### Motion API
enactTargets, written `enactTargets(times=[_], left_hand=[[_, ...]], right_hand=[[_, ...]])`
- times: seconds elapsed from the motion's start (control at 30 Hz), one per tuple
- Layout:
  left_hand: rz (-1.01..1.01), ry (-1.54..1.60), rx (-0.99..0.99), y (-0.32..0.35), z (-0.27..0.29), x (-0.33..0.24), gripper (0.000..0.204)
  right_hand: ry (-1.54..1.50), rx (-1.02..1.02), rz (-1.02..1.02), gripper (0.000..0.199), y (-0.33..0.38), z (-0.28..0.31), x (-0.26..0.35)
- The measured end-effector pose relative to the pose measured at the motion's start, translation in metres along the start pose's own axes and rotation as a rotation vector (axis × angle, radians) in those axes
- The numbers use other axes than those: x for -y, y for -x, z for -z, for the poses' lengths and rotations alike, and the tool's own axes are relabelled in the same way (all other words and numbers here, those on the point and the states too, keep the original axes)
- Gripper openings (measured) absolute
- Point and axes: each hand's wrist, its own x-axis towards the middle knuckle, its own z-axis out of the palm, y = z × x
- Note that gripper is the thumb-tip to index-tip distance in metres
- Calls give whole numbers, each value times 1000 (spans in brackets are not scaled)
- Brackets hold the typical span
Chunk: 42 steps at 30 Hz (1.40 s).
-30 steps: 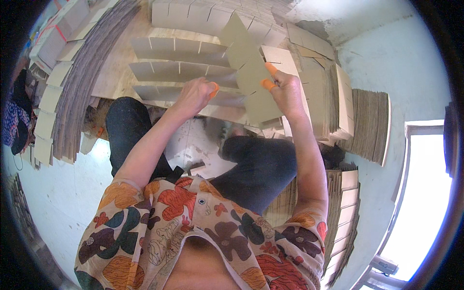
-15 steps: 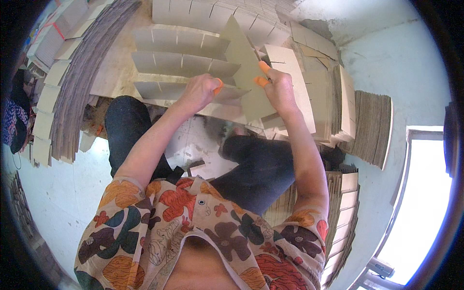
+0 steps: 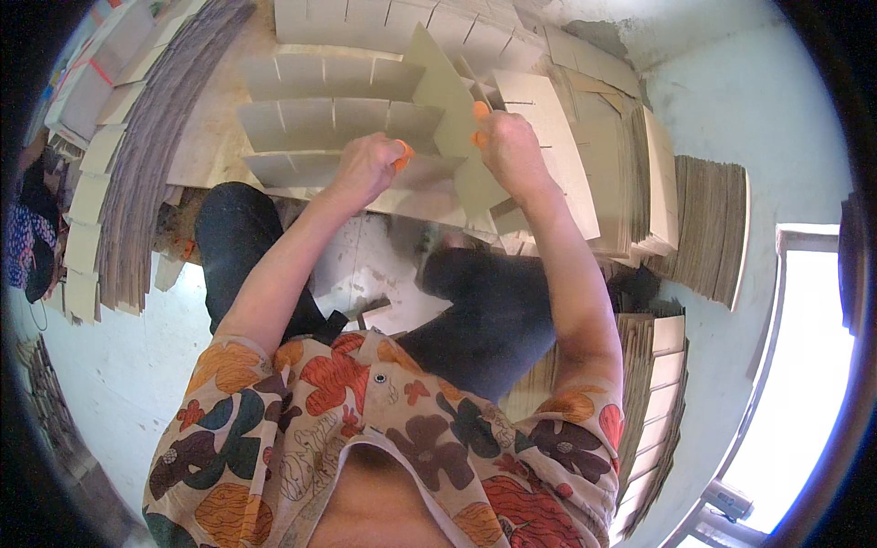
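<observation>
Three slotted cardboard strips stand on edge, roughly parallel, in front of me: a far strip (image 3: 333, 76), a middle strip (image 3: 338, 126) and a near strip (image 3: 292, 171). Across their right ends stands a cardboard cross strip (image 3: 445, 89). My left hand (image 3: 370, 166), with orange finger covers, is closed on the upper edge of the near strip. My right hand (image 3: 513, 153), also with orange finger covers, is closed at the cross strip's right side, fingertips by its upper edge. How far the slots interlock is hard to make out.
A low board (image 3: 215, 137) carries the strips. Slotted cardboard (image 3: 356, 20) stands beyond, and a flat slotted sheet (image 3: 544, 137) lies right of my right hand. Stacked cardboard (image 3: 155, 155) rises at the left, with more stacks (image 3: 708, 224) against the right wall.
Both hands and the strips have shifted slightly left. My right hand has moved a little farther away, along the cross strip. Each hand keeps its hold.
</observation>
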Motion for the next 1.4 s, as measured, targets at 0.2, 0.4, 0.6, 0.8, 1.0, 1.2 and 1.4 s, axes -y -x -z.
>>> enactTargets(times=[0.2, 0.4, 0.6, 0.8, 1.0, 1.2, 1.4], left_hand=[[37, 32, 44, -4, 7, -1, 10], [62, -3, 87, -1, 6, -7, 11], [34, 46, 124, -3, 13, -27, 15], [-37, -41, 197, -2, 0, -21, 20], [-39, -22, 123, -4, 11, -35, 21], [-27, -11, 31, 6, 25, -26, 28], [16, -75, 77, 10, 30, -22, 28]], right_hand=[[95, 122, 18, 6, -4, 19, 10], [27, 17, 11, 3, 12, 3, 12], [1, 33, -13, 6, 17, 16, 12], [31, 156, -29, 8, 39, -24, 8], [-105, -190, -374, 20, 50, 26, -41], [154, 57, -758, 53, 116, 46, -138], [-418, -79, -976, 47, 118, 59, -132]])
